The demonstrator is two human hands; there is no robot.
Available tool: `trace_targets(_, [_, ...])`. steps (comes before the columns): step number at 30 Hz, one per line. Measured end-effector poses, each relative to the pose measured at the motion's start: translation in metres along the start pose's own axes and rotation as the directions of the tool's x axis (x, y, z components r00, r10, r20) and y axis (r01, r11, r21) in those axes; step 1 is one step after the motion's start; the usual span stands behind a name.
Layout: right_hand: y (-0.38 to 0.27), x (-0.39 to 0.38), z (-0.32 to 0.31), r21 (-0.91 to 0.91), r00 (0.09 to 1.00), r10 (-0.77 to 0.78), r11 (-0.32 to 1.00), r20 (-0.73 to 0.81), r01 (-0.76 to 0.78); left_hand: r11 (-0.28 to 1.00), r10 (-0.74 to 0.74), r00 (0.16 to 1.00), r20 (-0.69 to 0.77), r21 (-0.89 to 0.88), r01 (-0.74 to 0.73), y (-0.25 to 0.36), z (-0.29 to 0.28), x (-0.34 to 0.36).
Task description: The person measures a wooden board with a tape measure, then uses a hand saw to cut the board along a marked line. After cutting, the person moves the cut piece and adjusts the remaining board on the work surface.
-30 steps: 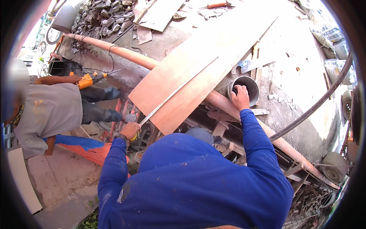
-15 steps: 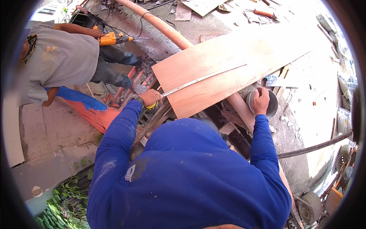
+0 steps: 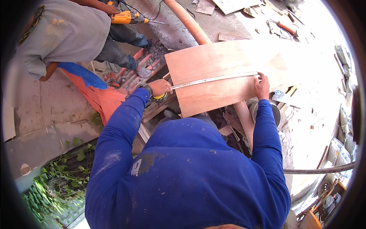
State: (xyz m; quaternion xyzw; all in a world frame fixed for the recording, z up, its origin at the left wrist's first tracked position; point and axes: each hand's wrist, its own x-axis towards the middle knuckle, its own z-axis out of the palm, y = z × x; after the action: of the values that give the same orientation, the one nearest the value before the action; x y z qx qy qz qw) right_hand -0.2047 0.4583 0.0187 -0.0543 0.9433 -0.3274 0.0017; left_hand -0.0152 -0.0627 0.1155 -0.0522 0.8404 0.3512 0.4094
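Note:
My left hand (image 3: 162,87) is closed on a tape measure (image 3: 160,97) with a yellow and black case, at the left edge of a plywood sheet (image 3: 213,95). The pale tape blade (image 3: 213,79) runs out from it across the board to the right. At the blade's far end my right hand (image 3: 262,87) rests over the board, thumb and fingers bent together by the tip. What those fingers hold, if anything, is too small to make out.
At the left a co-worker in a grey shirt (image 3: 76,34) holds a yellow power drill (image 3: 127,17) above broken rubble (image 3: 154,53). An orange pipe (image 3: 187,21) passes under the board. A bucket (image 3: 275,113) stands near my right forearm; a hose (image 3: 320,170) lies at right.
My right hand has moved up from above the bucket onto the plywood, at the end of the tape blade. My left hand still holds the tape measure. The whole view has shifted slightly.

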Motion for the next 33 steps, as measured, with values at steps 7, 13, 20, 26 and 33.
trace_targets(7, [-0.005, 0.045, 0.022, -0.102, 0.997, -0.036, 0.994, 0.061, 0.043, 0.999, 0.001, 1.000, 0.002, 0.038, -0.001, 0.008, -0.017, -0.006])
trace_targets(13, [-0.034, 0.075, 0.031, -0.067, 0.989, -0.045, 0.996, 0.143, 0.055, 0.997, -0.048, 0.998, -0.031, 0.059, 0.050, -0.008, -0.043, -0.003])
trace_targets(20, [-0.063, 0.104, 0.049, -0.038, 0.985, -0.073, 0.996, 0.154, 0.080, 0.988, -0.105, 0.988, -0.109, 0.101, 0.116, -0.013, -0.048, 0.038])
trace_targets(26, [-0.060, 0.105, 0.048, -0.027, 0.985, -0.017, 0.999, 0.174, 0.022, 0.996, -0.016, 0.998, -0.059, 0.092, 0.022, -0.014, -0.052, 0.035])
trace_targets(33, [-0.058, 0.110, 0.054, -0.027, 0.985, -0.045, 0.998, 0.167, 0.050, 0.987, 0.112, 0.993, -0.027, 0.118, -0.108, -0.030, -0.061, 0.039])
